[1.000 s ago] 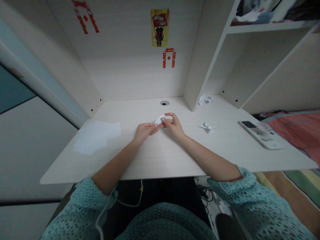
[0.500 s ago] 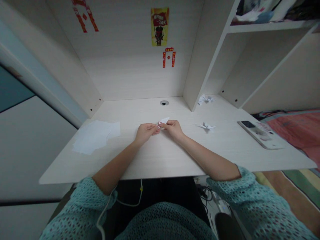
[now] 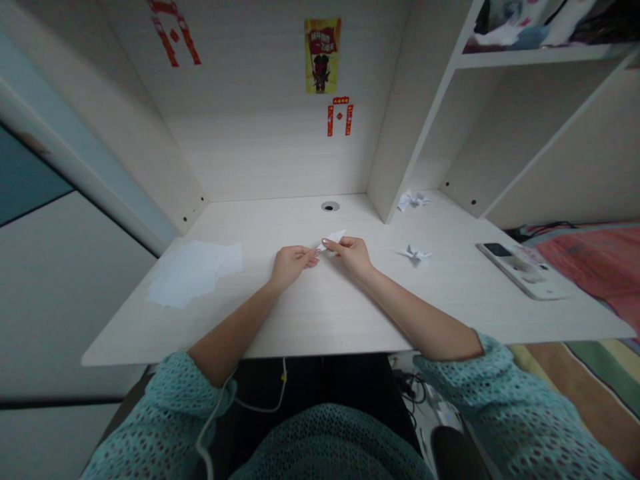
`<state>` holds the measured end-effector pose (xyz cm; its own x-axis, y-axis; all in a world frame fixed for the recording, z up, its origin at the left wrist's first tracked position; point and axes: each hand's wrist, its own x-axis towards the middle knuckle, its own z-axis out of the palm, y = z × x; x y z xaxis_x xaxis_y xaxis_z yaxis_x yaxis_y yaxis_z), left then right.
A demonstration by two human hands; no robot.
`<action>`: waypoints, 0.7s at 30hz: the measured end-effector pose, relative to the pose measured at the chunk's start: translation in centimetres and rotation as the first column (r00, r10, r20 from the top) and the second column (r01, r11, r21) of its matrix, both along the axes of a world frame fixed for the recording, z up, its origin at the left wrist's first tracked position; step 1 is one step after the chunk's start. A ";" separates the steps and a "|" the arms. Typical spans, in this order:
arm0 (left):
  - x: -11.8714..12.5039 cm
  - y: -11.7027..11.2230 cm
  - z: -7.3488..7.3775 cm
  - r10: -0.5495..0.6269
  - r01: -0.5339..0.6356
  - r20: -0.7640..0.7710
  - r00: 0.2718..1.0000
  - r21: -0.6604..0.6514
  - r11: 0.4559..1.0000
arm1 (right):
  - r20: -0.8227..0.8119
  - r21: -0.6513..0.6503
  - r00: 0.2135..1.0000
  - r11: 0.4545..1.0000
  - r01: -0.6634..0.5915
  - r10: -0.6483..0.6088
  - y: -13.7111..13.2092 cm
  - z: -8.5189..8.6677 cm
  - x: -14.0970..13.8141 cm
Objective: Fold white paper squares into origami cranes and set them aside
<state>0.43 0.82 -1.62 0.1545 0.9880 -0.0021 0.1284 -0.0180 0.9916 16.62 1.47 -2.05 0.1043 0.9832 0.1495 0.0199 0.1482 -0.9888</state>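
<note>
A small folded piece of white paper [image 3: 333, 239] sits between my hands, just above the desk. My right hand [image 3: 353, 257] pinches it between thumb and fingertips. My left hand [image 3: 293, 264] meets its left end with the fingertips. Both forearms rest toward the front of the pale wood-grain desk [image 3: 325, 320]. To the left of my hands lies a loose stack of white paper sheets [image 3: 193, 273]. To the right sits a small folded paper figure [image 3: 413, 253].
A crumpled paper piece [image 3: 413, 199] lies by the shelf upright. A phone [image 3: 520, 269] rests near the right desk edge, beyond which is red bedding [image 3: 585, 263]. A cable hole [image 3: 330, 207] pierces the desk's back. Shelf panels [image 3: 407, 113] rise at the right.
My hands have drawn slightly apart, and the right hand has shifted a little to the right. The folded paper has moved with it, its tip pointing up and to the right.
</note>
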 end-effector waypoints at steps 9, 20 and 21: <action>-0.1 0.1 0.1 0.029 -0.028 0.029 0.999 -0.028 0.999 | 0.026 0.016 0.998 0.998 -0.065 0.064 0.3 -0.4 0.2; -0.1 -0.3 0.0 0.067 -0.063 -0.032 0.997 0.095 0.993 | 0.041 0.089 0.998 0.995 0.053 -0.056 0.3 -0.4 0.1; -0.3 -0.2 -0.1 0.071 -0.066 -0.041 0.997 0.112 0.991 | 0.033 0.094 0.996 0.992 0.080 -0.084 0.6 -0.3 0.5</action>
<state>0.14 0.57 -1.68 0.0883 0.9908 0.1022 0.1775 -0.1166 0.9772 17.11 2.03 -2.31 0.1765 0.9535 0.2444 0.0719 0.2352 -0.9693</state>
